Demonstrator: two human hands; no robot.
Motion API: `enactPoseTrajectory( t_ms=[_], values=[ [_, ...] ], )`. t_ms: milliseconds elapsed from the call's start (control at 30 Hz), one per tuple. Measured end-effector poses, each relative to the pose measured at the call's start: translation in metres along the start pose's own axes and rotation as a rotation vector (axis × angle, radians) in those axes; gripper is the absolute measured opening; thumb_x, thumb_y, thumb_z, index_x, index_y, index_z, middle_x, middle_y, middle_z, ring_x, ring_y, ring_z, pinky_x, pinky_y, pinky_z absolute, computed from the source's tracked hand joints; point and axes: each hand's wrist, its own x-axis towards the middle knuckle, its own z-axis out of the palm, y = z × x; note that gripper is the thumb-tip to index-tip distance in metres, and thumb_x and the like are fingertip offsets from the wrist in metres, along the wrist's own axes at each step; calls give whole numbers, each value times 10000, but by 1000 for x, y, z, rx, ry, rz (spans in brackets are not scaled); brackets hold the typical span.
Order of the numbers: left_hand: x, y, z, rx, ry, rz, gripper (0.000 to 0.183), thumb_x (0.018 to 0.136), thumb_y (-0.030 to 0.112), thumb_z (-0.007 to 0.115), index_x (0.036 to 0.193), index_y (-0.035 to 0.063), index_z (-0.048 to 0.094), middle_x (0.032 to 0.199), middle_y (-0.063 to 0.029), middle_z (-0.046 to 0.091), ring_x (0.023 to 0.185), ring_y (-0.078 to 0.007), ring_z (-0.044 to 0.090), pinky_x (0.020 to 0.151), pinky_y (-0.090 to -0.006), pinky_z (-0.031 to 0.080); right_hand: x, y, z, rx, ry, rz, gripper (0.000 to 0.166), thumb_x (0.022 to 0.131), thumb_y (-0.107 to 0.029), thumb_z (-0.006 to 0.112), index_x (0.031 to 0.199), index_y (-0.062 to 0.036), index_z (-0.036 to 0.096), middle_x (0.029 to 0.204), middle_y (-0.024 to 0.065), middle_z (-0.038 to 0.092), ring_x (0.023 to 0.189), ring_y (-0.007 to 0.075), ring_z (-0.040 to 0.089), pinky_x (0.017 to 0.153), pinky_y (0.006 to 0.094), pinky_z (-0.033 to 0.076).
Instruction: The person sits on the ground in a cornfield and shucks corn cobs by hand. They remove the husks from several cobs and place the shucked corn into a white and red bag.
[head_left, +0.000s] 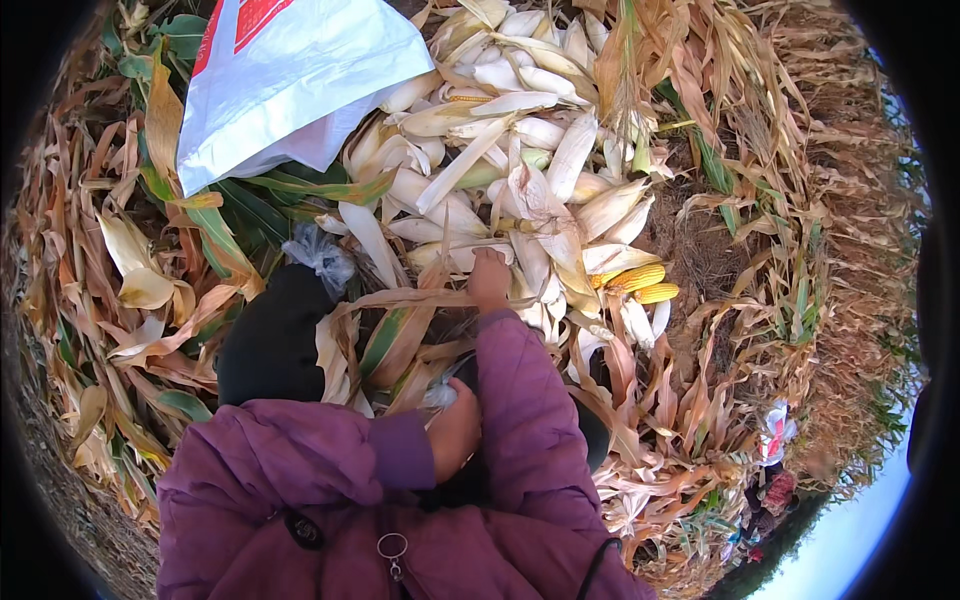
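A heap of corn ears in pale dry husks (450, 214) lies before me. My right hand (489, 279) reaches to the near edge of the heap, its fingers at a husked ear; whether they grip it cannot be told. My left hand (454, 431) is bent in close to my body, fingers curled, beside a bit of clear plastic (441, 394); its palm is hidden. Several bare yellow corn cobs (637, 279) show at the heap's right edge. A long dry leaf (405, 299) runs across to my right wrist.
A white woven sack (300, 82) with red print lies at the upper left. Dry cornstalks and leaves (112, 300) surround the heap. Crumpled clear plastic (319, 255) sits by my dark-clad knee (270, 337). Brown soil (675, 240) shows at right; what may be a person appears far at lower right.
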Motion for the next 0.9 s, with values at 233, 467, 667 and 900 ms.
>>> enactPoseTrajectory(
  t_ms=[233,467,667,900],
  values=[
    [2,-4,-4,12,19,-28,375,856,238,408,1090,14,599,1075,-172,574,1005,-327,523,861,-490,375,16,9,37,-391,66,-209,400,756,-135,560,1149,-130,487,1086,34,504,1055,205,443,821,355,366],
    [0,-10,-2,11,70,-70,365,850,224,421,1105,20,585,1077,-172,574,998,-333,528,861,-494,376,20,9,24,-550,-61,-350,378,699,-219,628,1037,-100,505,940,60,485,962,231,460,813,370,346],
    [8,-30,-4,-43,196,-135,297,831,184,466,1058,44,598,1016,-138,588,944,-296,545,806,-479,406,-1,-22,-28,-314,-250,-182,660,612,-502,693,1018,-17,502,980,142,576,919,297,562,791,397,424],
    [-2,-105,-32,-329,787,-335,228,790,183,537,901,-16,541,904,-157,561,900,-291,559,763,-364,452,-16,-37,-151,246,-143,308,719,680,-549,622,1027,62,469,934,236,612,885,366,609,775,412,479]
  ],
)
